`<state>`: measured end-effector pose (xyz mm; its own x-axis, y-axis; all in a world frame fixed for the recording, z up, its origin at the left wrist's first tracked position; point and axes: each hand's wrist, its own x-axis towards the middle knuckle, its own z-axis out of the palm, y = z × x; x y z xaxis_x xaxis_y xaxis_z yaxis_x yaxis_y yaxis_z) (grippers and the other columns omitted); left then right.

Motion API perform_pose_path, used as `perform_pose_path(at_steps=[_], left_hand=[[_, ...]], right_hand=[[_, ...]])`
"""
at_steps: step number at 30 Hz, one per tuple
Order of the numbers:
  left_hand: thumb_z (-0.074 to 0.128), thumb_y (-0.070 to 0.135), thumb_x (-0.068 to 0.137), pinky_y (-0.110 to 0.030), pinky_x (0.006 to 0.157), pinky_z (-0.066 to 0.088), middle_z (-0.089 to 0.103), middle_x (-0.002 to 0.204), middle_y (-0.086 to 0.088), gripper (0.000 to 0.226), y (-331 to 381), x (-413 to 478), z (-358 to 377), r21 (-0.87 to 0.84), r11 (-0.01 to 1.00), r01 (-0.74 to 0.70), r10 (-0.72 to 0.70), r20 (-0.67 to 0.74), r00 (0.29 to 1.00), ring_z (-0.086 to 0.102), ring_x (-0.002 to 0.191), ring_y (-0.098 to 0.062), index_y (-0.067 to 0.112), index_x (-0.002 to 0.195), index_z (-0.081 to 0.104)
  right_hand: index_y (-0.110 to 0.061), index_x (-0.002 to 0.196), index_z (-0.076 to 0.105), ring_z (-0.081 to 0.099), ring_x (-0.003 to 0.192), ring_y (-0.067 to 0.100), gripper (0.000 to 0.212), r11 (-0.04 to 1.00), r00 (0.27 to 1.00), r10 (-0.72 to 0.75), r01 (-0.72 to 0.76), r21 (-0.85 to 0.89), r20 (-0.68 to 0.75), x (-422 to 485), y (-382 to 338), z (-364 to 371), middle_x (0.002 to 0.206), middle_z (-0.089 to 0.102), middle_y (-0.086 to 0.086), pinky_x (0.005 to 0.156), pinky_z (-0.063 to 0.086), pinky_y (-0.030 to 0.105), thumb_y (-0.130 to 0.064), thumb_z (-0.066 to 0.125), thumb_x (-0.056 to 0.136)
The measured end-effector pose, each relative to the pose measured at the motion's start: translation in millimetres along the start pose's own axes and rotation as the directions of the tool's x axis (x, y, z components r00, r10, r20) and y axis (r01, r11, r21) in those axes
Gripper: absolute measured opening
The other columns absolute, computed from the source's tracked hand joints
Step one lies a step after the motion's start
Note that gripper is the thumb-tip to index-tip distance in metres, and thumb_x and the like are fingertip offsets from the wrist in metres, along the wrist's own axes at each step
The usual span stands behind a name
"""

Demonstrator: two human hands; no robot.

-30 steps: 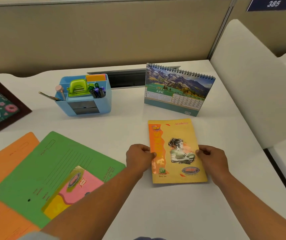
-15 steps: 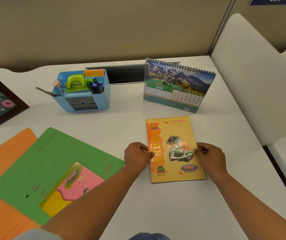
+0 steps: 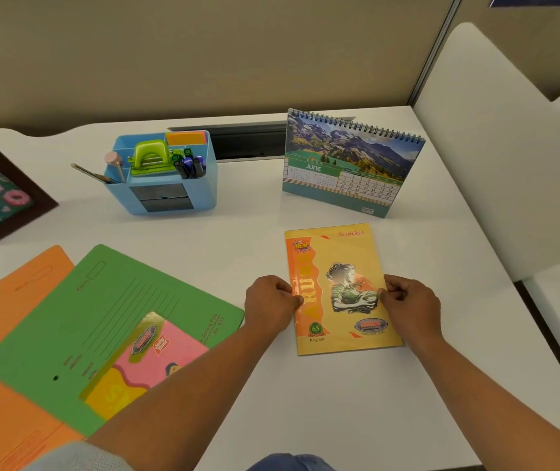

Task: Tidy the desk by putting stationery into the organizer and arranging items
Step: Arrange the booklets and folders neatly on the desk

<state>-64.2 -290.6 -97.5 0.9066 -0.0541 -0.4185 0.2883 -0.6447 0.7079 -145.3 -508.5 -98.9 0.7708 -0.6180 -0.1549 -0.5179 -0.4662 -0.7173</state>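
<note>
The yellow notebook [image 3: 341, 290], nudged slightly straighter before the desk calendar [image 3: 348, 164], is pinched at its sides by left hand [image 3: 271, 302] and right hand [image 3: 411, 304], nearly arranged.

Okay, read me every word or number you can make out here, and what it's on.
"JUNE": desk calendar; dates too small.
"ALL NEW", "65", "King Size": yellow notebook, held by left hand and right hand.
"Spring File No 621": green folder.
Blue sign: cut off.
</note>
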Motion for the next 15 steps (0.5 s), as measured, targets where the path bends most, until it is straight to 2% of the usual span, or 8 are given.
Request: perform_pose_path(at_steps=[4, 8, 12, 14, 15], left_hand=[[0.079, 0.026, 0.077, -0.035, 0.078, 0.055, 0.067, 0.079, 0.002, 0.02, 3, -6, 0, -0.017, 1.0, -0.009, 0.01, 0.039, 0.999, 0.065, 0.082, -0.017, 0.016, 0.085, 0.063], [0.073, 0.038, 0.082, -0.03, 0.078, 0.051, 0.064, 0.099, 0.003, 0.035, 5, -27, -11, -0.096, 0.995, -0.007, 0.012, 0.051, 0.999, 0.062, 0.091, -0.013, 0.017, 0.108, 0.061], [0.071, 0.037, 0.084, -0.022, 0.074, 0.05, 0.061, 0.103, 0.013, 0.034, -13, -62, -39, -0.225, 0.974, -0.016, 0.011, -0.027, 1.0, 0.06, 0.087, -0.002, 0.025, 0.113, 0.057], [0.071, 0.034, 0.085, -0.02, 0.073, 0.051, 0.061, 0.103, 0.013, 0.032, -31, -79, -54, -0.288, 0.958, 0.005, -0.034, -0.094, 0.995, 0.06, 0.088, 0.0, 0.025, 0.112, 0.058], [0.072, 0.033, 0.085, -0.02, 0.072, 0.051, 0.062, 0.103, 0.012, 0.03, -42, -87, -61, -0.31, 0.95, 0.024, -0.069, -0.134, 0.989, 0.06, 0.089, 0.0, 0.025, 0.111, 0.059]], right_hand=[[-0.01, 0.113, 0.07, 0.061, 0.082, 0.02, 0.032, 0.999, 0.999, 0.033, -0.033, 0.0, -0.009, 0, 3, 2, 0.085, 0.067, 0.002, 0.085, 0.045, 0.026, -0.015, 0.074, 0.082], [-0.013, 0.118, 0.066, 0.06, 0.087, 0.019, 0.034, 0.995, 0.995, 0.084, -0.081, 0.055, -0.051, -6, 1, -2, 0.096, 0.066, 0.003, 0.084, 0.043, 0.027, -0.018, 0.071, 0.084], [-0.021, 0.112, 0.065, 0.063, 0.084, 0.017, 0.028, 0.99, 0.998, 0.049, -0.043, 0.134, -0.044, -21, -13, -3, 0.099, 0.066, 0.0, 0.083, 0.053, 0.038, -0.015, 0.069, 0.086], [-0.026, 0.111, 0.063, 0.064, 0.085, 0.016, 0.029, 0.971, 0.999, 0.041, -0.042, 0.236, 0.01, -32, -26, 3, 0.094, 0.065, -0.003, 0.072, 0.059, 0.044, -0.013, 0.067, 0.086], [-0.028, 0.112, 0.061, 0.064, 0.085, 0.015, 0.03, 0.961, 0.999, 0.034, -0.044, 0.275, 0.039, -38, -35, 8, 0.093, 0.065, -0.004, 0.066, 0.059, 0.043, -0.012, 0.066, 0.087]])
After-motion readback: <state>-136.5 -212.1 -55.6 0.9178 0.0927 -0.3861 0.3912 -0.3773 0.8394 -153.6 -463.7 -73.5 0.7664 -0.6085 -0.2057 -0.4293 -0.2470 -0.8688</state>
